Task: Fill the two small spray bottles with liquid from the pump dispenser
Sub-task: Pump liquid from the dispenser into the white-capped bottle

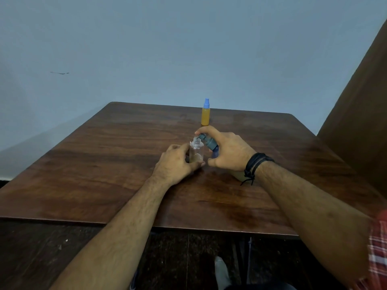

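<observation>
- My left hand (178, 162) is wrapped around the clear bottle (196, 152), fingers curled on its far and left side, thumb low at its base near the table (104, 164).
- The clear bottle stands upright on the table near the middle, its threaded neck open with no cap on it. A thin layer of yellowish liquid sits at its bottom; the rest looks empty.
- My right hand (227, 150) grips the pump dispenser (208, 143), just right of the clear bottle. The fingers are closed around its body and one finger arches over the top of the grey-blue pump head.
- The dispenser is tilted to the left, so its nozzle sits right at the clear bottle's open mouth. I cannot tell whether nozzle and rim touch.
- Most of the dispenser's body is hidden under my palm; only the pump head and a bit of blue below it show.
- The second bottle (205, 114) stands upright farther back, well apart from my hands. It is full of orange-yellow liquid and has a light-blue cap on.
- A black cord band (254, 165) circles my right wrist, and a red plaid sleeve (379, 248) shows at the right edge.
</observation>
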